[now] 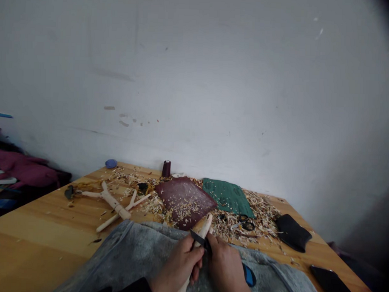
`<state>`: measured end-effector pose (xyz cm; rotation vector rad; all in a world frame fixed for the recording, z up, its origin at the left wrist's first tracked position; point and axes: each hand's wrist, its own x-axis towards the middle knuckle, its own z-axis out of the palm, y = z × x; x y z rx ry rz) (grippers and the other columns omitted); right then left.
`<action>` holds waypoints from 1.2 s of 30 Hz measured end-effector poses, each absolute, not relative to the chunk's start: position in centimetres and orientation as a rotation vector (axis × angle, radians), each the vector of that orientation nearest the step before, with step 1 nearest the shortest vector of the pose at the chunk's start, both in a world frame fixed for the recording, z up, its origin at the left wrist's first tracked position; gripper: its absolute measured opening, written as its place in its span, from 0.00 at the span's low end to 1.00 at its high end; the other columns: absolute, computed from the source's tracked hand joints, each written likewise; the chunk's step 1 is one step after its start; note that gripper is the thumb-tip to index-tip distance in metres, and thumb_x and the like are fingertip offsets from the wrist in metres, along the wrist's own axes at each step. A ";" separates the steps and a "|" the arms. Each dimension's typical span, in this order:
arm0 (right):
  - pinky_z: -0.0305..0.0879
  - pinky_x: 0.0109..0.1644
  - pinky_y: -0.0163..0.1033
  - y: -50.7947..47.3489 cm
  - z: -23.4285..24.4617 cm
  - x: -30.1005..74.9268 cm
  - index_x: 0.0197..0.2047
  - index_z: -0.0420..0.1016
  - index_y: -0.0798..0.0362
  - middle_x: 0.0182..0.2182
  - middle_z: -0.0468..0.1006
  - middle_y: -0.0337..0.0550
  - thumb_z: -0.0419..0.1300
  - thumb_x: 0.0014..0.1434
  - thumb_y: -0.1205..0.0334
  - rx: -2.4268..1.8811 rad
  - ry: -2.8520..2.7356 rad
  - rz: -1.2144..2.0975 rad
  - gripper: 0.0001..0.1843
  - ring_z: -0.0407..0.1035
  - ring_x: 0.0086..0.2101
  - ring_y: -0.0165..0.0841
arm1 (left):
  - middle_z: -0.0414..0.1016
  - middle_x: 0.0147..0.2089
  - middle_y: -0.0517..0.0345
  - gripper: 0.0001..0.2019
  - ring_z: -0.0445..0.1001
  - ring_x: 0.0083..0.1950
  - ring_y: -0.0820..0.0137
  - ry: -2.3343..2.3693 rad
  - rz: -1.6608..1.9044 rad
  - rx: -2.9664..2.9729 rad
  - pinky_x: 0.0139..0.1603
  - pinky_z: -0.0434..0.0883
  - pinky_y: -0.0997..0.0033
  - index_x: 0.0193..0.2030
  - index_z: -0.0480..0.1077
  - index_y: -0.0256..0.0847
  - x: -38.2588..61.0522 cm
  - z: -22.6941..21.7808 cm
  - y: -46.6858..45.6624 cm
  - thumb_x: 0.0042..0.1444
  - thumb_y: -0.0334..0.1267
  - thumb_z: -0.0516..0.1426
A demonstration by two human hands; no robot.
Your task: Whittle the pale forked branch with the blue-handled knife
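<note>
- Leftmost, a pale peeled forked branch (107, 199) lies among shavings on the honey-coloured wooden desk (41, 219).
- Over a grey fleece cloth (114, 256), the left hand's (177, 264) fingers close around a pale carved wooden stick (205, 228).
- The right hand's (225, 268) fingers grip a small black-bladed knife (197, 237), its blade against the stick.

Two hands show: the left hand (176, 265) around one pale carved stick (205, 228), the right hand (228, 271) on one black-bladed carving knife (197, 238). One wooden table (35, 225) bears two forked branches (114, 204) (130, 205), one maroon leather square (184, 202), one green mat (227, 197), one pair of scissors (247, 224), one black pouch (292, 232), one black phone (333, 286), one thread spool (166, 169) and one round blue object (111, 163). One grey cloth (114, 256) lies under the hands.
</note>
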<state>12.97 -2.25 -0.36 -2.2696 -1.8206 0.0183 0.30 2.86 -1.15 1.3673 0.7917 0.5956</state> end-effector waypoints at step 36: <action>0.61 0.36 0.33 -2.1 -1.0 15.4 0.53 0.69 0.49 0.42 0.80 0.46 0.47 0.63 0.71 -2.374 -1.601 -0.132 0.19 0.75 0.38 0.35 | 0.58 0.16 0.70 0.07 0.49 0.09 0.79 0.879 0.516 1.263 0.09 0.46 0.77 0.28 0.59 0.44 0.5 -0.9 2.5 0.55 0.39 0.45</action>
